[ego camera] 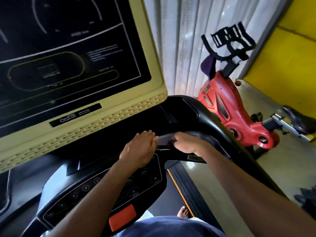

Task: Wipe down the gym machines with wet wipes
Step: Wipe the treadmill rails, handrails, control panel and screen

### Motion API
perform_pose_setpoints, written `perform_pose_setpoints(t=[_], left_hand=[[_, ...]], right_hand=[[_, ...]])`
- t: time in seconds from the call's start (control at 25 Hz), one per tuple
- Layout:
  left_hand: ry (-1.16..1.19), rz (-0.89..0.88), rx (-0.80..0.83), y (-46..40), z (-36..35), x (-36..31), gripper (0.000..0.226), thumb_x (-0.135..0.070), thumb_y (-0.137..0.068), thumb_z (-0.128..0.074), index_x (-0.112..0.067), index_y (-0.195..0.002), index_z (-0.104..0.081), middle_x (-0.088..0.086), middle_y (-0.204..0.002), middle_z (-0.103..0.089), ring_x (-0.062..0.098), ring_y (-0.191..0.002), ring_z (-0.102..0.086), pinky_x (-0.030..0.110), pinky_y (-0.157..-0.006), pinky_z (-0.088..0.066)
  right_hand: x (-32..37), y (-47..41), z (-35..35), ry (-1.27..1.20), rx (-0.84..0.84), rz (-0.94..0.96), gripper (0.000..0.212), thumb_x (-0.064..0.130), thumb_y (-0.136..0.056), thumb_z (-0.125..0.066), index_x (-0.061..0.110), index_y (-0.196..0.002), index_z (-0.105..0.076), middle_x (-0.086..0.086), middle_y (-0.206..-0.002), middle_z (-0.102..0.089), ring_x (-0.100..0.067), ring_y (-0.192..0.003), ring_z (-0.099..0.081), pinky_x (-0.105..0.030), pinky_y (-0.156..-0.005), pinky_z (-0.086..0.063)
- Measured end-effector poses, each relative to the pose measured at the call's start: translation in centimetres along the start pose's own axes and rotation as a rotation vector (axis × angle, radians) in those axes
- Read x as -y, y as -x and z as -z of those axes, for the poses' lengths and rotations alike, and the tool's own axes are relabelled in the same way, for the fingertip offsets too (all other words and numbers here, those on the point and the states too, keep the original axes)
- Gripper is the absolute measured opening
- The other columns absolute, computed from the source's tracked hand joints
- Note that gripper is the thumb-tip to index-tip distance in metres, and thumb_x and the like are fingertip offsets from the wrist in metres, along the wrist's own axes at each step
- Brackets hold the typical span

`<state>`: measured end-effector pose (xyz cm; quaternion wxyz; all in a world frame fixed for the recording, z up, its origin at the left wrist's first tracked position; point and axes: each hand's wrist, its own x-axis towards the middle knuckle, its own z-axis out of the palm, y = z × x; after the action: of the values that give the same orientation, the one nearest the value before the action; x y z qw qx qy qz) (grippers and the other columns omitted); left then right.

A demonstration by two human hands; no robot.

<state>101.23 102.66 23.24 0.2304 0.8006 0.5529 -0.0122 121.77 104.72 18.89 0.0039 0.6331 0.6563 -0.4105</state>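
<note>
I stand on a treadmill whose cream-framed dark display [68, 57] fills the upper left. Below the display lies the black control panel [95, 190] with round number keys and a red stop button [122, 217]. My left hand [138, 148] lies flat, palm down, on the panel's far right end, fingers stretched forward and close together. My right hand [185, 142] is curled in a fist around the silver grip plate [164, 141] of the black handlebar [201, 120]. No wet wipe shows in either hand; anything under the palms is hidden.
A red spin bike [236, 113] with black handlebars stands close on the right, beside a yellow wall [282, 65]. White curtains [179, 40] hang behind it. The treadmill belt [172, 195] with an orange edge runs below, and a bare foot [183, 212] rests on it.
</note>
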Motion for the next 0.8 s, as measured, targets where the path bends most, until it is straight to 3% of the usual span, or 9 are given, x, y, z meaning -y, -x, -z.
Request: perform_pose_setpoints(t=[0.08,0.16,0.28,0.4,0.48,0.6,0.72,0.8], left_hand=[[0.110,0.008,-0.028,0.8,1.0,2.1,0.048,-0.039,-0.112,-0.030,-0.018,-0.152,-0.046,0.001,-0.165,-0.037,0.016,-0.153,-0.031,0.030,-0.122,-0.019],[0.049,0.057,-0.068,2.4,1.5,5.4,0.053,-0.044,-0.111,-0.033,-0.021,-0.158,-0.039,-0.001,-0.168,-0.031,0.015,-0.155,-0.025,0.037,-0.125,-0.017],[0.039,0.156,-0.050,4.3,1.3,8.4,0.064,-0.056,-0.107,-0.031,-0.023,-0.162,-0.030,-0.003,-0.171,-0.021,0.012,-0.157,-0.017,0.039,-0.127,-0.013],[0.055,0.153,-0.043,4.2,1.2,8.2,0.067,-0.059,-0.106,-0.028,-0.023,-0.163,-0.027,-0.003,-0.172,-0.018,0.016,-0.158,-0.016,0.038,-0.127,-0.013],[0.064,0.164,-0.053,4.3,1.4,7.9,0.068,-0.060,-0.106,-0.028,-0.024,-0.164,-0.024,-0.004,-0.172,-0.015,0.015,-0.158,-0.015,0.037,-0.127,-0.012],[0.090,0.174,-0.049,4.5,1.4,8.3,0.069,-0.061,-0.105,-0.028,-0.026,-0.164,-0.022,-0.007,-0.172,-0.013,0.010,-0.158,-0.011,0.034,-0.127,-0.008],[0.105,0.220,-0.074,4.4,0.9,8.0,0.068,-0.064,-0.104,-0.029,-0.031,-0.164,-0.022,-0.013,-0.171,-0.012,0.007,-0.157,-0.011,0.031,-0.127,-0.008],[0.110,0.253,-0.089,4.4,1.0,7.7,0.067,-0.064,-0.104,-0.029,-0.034,-0.163,-0.023,-0.016,-0.170,-0.013,0.007,-0.157,-0.012,0.031,-0.126,-0.008]], right_hand=[[3.0,-0.4,-0.7,-0.051,-0.012,0.100,0.020,0.017,-0.088,-0.053,0.010,-0.093,-0.071,-0.005,-0.084,-0.074,-0.024,-0.079,-0.070,-0.036,-0.065,-0.049],[4.4,-0.2,-1.0,0.053,-0.085,0.161,0.016,0.012,-0.092,-0.059,0.010,-0.090,-0.074,-0.006,-0.087,-0.076,-0.021,-0.085,-0.073,-0.036,-0.073,-0.054],[3.9,1.8,-0.6,0.067,-0.423,0.280,0.023,0.003,-0.092,-0.059,0.013,-0.101,-0.077,0.000,-0.100,-0.077,-0.013,-0.095,-0.071,-0.022,-0.086,-0.052],[3.9,1.5,0.9,0.156,-0.741,0.560,0.019,0.001,-0.095,-0.059,0.009,-0.104,-0.073,-0.003,-0.102,-0.072,-0.018,-0.097,-0.067,-0.027,-0.090,-0.053],[3.7,-0.6,1.5,0.218,-0.747,0.662,0.017,-0.002,-0.093,-0.062,0.007,-0.105,-0.072,-0.005,-0.105,-0.070,-0.023,-0.098,-0.064,-0.033,-0.093,-0.054],[1.9,-2.6,-0.6,0.294,-0.541,0.598,0.024,-0.003,-0.091,-0.066,0.009,-0.112,-0.073,-0.012,-0.119,-0.066,-0.029,-0.112,-0.062,-0.047,-0.099,-0.053],[-2.5,-2.9,-0.7,0.410,-0.459,0.784,0.050,-0.008,-0.090,-0.060,0.006,-0.138,-0.061,-0.012,-0.151,-0.051,-0.029,-0.143,-0.046,-0.043,-0.120,-0.035],[-2.5,-4.3,0.4,0.552,-0.439,0.828,0.052,0.006,-0.097,-0.048,0.006,-0.149,-0.049,-0.011,-0.161,-0.039,-0.027,-0.153,-0.030,-0.045,-0.125,-0.024]])
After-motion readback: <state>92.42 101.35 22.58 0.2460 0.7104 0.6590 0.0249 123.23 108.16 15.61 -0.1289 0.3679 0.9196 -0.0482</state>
